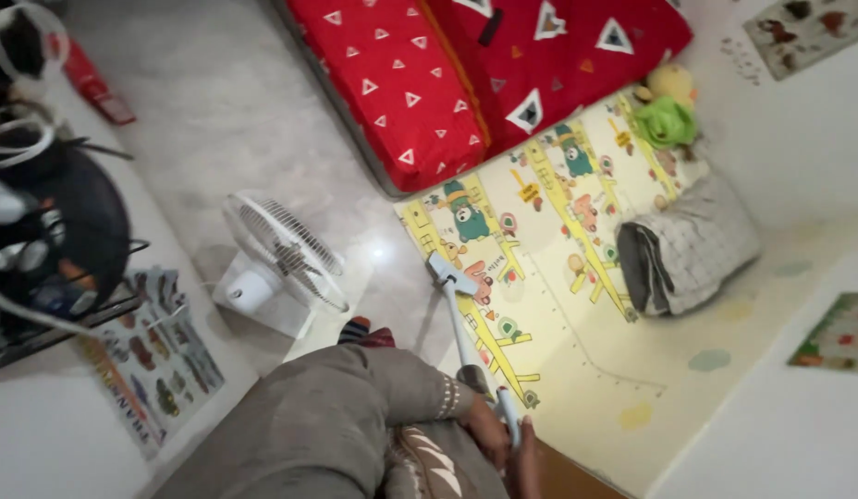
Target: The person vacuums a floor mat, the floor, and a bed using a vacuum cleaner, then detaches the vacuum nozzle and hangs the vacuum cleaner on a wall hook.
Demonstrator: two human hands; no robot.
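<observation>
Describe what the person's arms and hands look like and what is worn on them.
The left hand is bare, coming out of a loose grey-brown sleeve with short pale stripes at the cuff. The right hand is bare too; its arm is out of frame.

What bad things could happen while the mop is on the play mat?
1. The mop head sits at the mat edge; a push might catch and lift it.
2. The fan stands close by; a backswing of the handle could knock it.
3. The folded blanket lies ahead and may get snagged.
</observation>
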